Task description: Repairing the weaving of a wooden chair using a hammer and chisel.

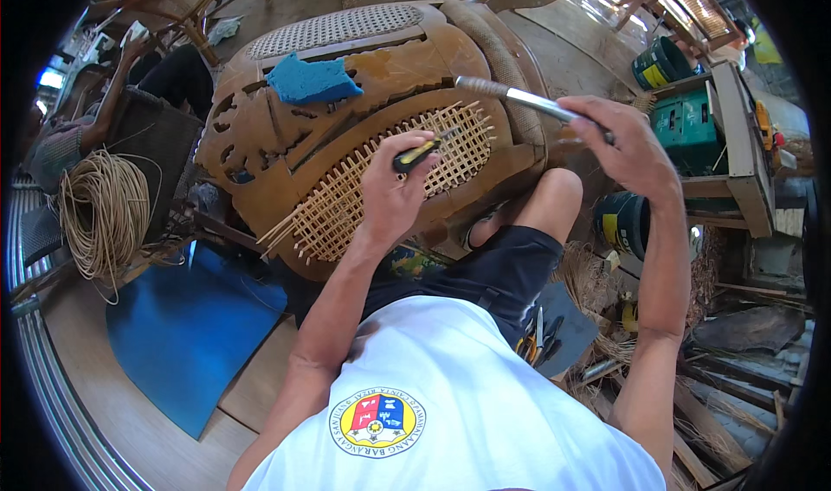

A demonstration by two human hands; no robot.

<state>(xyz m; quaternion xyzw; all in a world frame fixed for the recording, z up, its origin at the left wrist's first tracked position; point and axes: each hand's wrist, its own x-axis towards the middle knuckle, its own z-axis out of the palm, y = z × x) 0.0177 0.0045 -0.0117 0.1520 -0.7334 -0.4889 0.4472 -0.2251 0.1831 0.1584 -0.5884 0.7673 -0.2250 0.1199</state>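
Note:
My left hand is closed around the black-and-yellow handle of a small screwdriver-like tool. Its thin shaft points over the woven cane panel, whose loose strand ends stick out around the edge. Up and to the right, my right hand grips a long silver metal rod with a dark end and a brownish far tip. That rod is raised above the wooden chair frame, apart from the left hand's tool. A crumpled blue cloth or foam piece lies on the carved wood.
A coil of cane hangs at the left beside another seated person. A blue sheet lies lower left. Dark buckets and a wooden crate with a green box stand at right. Pliers-like tools lie near my thigh.

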